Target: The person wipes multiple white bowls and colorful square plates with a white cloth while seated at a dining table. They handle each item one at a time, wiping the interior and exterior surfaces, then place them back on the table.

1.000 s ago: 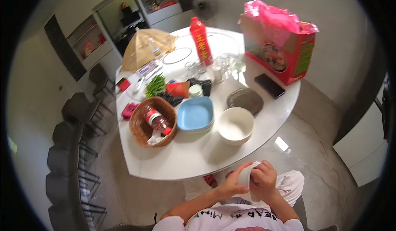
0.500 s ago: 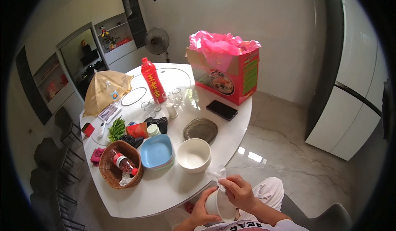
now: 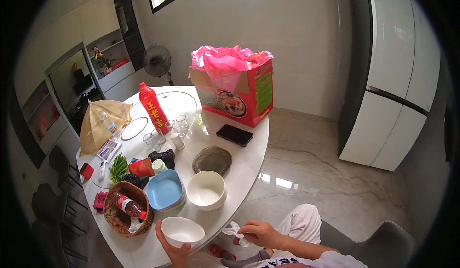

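Note:
At the table's near edge, my left hand (image 3: 172, 250) grips a white bowl (image 3: 184, 230) by its left side, with fingers against the outer wall. Farther right, over my lap and off the table, the closed fingers of my right hand (image 3: 261, 233) pinch a crumpled white tissue (image 3: 235, 232). Just behind the held bowl stand a larger white bowl (image 3: 206, 189) and a stack of square dishes with a light blue dish (image 3: 164, 189) on top. To the left, a brown wicker basket (image 3: 110, 209) holds a plastic bottle with a red cap (image 3: 131, 206).
A dark oval plate (image 3: 212, 160), a black phone (image 3: 235, 135), small glasses and a tall red bottle (image 3: 153, 107) stand farther back on the white table (image 3: 239, 182). A red carton (image 3: 244, 95) lined with pink plastic sits at the far right. A grey chair (image 3: 369, 241) is beside me.
My left hand has moved the bowl from my lap leftward to the table's edge. My right hand, still pinching the tissue, has parted from the bowl. The view has shifted right.

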The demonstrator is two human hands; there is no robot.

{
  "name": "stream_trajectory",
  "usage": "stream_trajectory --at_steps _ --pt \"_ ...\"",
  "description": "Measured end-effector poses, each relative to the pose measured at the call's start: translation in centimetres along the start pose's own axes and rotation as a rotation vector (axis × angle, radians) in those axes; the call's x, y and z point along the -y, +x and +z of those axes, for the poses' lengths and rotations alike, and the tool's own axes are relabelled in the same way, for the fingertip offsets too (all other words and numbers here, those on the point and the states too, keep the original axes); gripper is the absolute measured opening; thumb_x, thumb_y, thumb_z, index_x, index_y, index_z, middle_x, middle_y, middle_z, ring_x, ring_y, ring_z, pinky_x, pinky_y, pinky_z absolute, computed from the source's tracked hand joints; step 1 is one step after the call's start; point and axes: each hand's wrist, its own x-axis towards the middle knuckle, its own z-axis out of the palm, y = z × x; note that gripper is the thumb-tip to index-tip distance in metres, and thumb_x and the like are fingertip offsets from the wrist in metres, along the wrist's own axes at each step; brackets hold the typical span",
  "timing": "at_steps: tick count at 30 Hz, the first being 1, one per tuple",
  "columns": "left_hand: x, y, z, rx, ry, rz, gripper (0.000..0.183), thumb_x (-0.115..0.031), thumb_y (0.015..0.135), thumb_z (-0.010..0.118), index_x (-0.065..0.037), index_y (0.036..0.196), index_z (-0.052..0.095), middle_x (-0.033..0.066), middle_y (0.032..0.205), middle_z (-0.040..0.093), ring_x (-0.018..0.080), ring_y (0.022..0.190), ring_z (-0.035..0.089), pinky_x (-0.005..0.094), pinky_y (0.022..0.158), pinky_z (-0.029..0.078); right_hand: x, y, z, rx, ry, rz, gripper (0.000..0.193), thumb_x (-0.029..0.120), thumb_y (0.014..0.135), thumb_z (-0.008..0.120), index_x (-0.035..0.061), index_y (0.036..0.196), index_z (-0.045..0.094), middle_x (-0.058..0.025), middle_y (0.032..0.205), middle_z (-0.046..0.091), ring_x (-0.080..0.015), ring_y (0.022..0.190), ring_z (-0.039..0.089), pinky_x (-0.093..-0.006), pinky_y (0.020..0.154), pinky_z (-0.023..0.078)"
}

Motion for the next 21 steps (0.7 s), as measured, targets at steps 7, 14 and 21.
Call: stream_trajectory --at_steps 7,14,21 --pt "3.7 -1.2 -2.0 -0.156 0.214 0.105 0.076 0.001 0.055 0.082 -0.008 0.116 0.036 0.0113 0.131 0.034 0.0298 0.125 0.04 0.0442 0.107 0.036 -0.6 0.1 2.1 0.118 0.07 -0.02 0.018 0.002 0.082 0.067 0.0037 0.1 0.064 -0.0094 0.093 0.061 -0.0272 0.078 0.064 -0.034 0.068 0.053" --pt "2.2 -1.1 -2.8 -0.224 0.728 0.213 0.08 0.004 0.053 0.082 -0.006 0.121 0.04 0.0174 0.145 0.026 0.0361 0.132 0.034 0.0487 0.11 0.029 -1.2 -0.5 1.4 0.197 0.064 0.083 0.017 0.002 0.082 0.066 0.0029 0.099 0.064 -0.0106 0.094 0.06 -0.028 0.079 0.064 -0.0342 0.069 0.052" --pt "-1.1 -0.9 -0.5 -0.083 0.847 0.676 0.055 -0.017 0.073 0.079 -0.008 0.119 0.05 0.0178 0.129 0.042 0.0394 0.126 0.04 0.0557 0.103 0.036 -3.2 -1.9 2.1 0.14 0.017 0.066 0.019 -0.001 0.078 0.066 0.0044 0.096 0.064 -0.0113 0.086 0.06 -0.0301 0.078 0.062 -0.0376 0.066 0.05"
